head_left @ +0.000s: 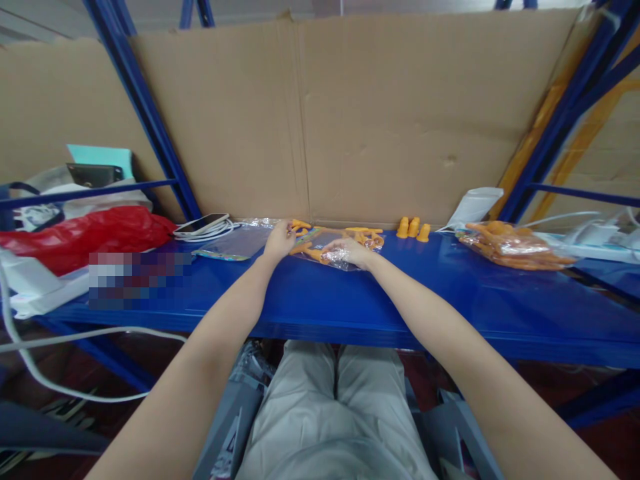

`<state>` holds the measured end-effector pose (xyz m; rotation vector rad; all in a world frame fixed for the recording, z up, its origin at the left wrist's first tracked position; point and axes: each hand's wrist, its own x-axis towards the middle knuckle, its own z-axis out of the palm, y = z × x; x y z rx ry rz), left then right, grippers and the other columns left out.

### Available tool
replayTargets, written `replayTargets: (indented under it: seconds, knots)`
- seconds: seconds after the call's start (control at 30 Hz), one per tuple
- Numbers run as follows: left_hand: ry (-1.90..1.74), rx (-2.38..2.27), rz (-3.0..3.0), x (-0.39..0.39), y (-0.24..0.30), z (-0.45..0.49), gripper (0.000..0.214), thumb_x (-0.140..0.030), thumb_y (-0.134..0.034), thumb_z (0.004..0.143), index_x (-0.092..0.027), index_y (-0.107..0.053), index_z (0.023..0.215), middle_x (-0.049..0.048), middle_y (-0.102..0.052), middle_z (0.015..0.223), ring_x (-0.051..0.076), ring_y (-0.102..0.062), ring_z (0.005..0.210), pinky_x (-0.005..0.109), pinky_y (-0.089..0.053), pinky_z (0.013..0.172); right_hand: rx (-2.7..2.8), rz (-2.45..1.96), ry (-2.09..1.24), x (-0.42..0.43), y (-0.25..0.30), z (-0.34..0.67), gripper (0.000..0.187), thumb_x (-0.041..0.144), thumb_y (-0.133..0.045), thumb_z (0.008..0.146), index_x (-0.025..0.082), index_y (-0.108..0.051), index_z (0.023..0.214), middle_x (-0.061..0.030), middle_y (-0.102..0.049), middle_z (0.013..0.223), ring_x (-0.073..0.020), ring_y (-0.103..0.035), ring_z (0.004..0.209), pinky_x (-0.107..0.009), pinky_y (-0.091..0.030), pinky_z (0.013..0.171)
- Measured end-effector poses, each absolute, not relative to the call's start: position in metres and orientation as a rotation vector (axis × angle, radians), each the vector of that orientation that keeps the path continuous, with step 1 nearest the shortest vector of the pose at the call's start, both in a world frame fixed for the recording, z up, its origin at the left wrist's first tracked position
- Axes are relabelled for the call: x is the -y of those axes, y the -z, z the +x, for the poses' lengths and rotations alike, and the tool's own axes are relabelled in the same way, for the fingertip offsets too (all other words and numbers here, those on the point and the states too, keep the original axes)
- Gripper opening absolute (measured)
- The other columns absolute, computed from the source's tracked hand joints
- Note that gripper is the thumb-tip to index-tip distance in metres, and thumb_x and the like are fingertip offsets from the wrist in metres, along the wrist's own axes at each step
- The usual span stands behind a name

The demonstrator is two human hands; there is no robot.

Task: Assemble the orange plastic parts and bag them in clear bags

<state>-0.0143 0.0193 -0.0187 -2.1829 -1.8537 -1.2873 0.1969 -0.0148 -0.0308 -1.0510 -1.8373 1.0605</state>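
Observation:
At the back of the blue shelf, my left hand (281, 240) has its fingers closed at the end of an orange plastic piece (301, 225). My right hand (349, 252) grips the side of a clear plastic bag (345, 267). Orange plastic parts (314, 254) show at this bag, between my two hands; their exact shape is too small to make out. More loose orange parts (367, 233) lie just behind my right hand. To the left of my left hand, flat clear bags (233, 243) with a coloured printed strip rest on the shelf.
Several small orange cups (413, 228) stand right of my hands. Farther right lies a filled bag of orange parts (513, 247). A phone (204, 225) on a coiled white cable and a red bag (95, 233) are at left. Cardboard (400, 113) forms the back wall.

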Motion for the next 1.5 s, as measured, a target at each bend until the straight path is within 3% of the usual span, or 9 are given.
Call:
replayTargets:
  seconds: [0.3,0.5,0.9,1.2,1.5]
  knots:
    - [1.295,1.760,-2.226,-0.019,0.023,-0.012,0.031,-0.016,-0.042,0.087,-0.015,-0.054,0.115,0.0134,-0.064,0.118,0.023,-0.060,0.110,0.035,-0.048,0.095,1.816,-1.077,-1.139,0.022,0.026,0.195,0.012,0.022,-0.075,0.074,0.017,-0.075,0.084,-0.0028,-0.071,0.074,-0.0133,-0.063,0.066,-0.029,-0.052,0.075]
    - [1.296,1.729,-2.269,-0.020,0.024,-0.008,0.035,-0.017,-0.044,0.085,-0.017,-0.051,0.120,0.0120,-0.063,0.121,0.023,-0.060,0.111,0.035,-0.048,0.094,1.745,-1.085,-1.161,0.019,0.027,0.194,0.006,0.016,-0.075,0.071,0.016,-0.070,0.071,-0.0007,-0.069,0.068,-0.0121,-0.062,0.066,-0.026,-0.053,0.074]
    - [1.188,1.499,-2.474,-0.017,0.027,0.004,0.033,-0.021,-0.044,0.088,-0.015,-0.052,0.119,0.0118,-0.062,0.121,0.021,-0.062,0.104,0.037,-0.047,0.097,1.756,-1.066,-1.183,0.016,0.029,0.194,0.008,0.009,-0.072,0.072,0.017,-0.070,0.071,-0.0007,-0.071,0.073,-0.0124,-0.065,0.072,-0.026,-0.053,0.079]
    - [1.230,1.319,-2.499,-0.019,0.025,0.005,0.043,-0.022,-0.046,0.088,-0.013,-0.044,0.129,0.0157,-0.055,0.135,0.024,-0.051,0.126,0.041,-0.038,0.109,1.881,-0.950,-1.224,0.021,0.025,0.194,0.012,0.009,-0.067,0.075,0.018,-0.074,0.075,-0.0018,-0.074,0.084,-0.0133,-0.067,0.082,-0.029,-0.050,0.090]
    - [1.196,1.192,-2.535,-0.035,0.034,-0.002,0.044,-0.028,-0.044,0.089,-0.014,-0.043,0.131,0.0169,-0.054,0.136,0.025,-0.050,0.129,0.044,-0.037,0.111,1.994,-0.955,-1.031,0.015,0.033,0.190,0.007,0.011,-0.073,0.070,0.016,-0.074,0.075,-0.0048,-0.074,0.085,-0.0176,-0.067,0.086,-0.032,-0.051,0.087]
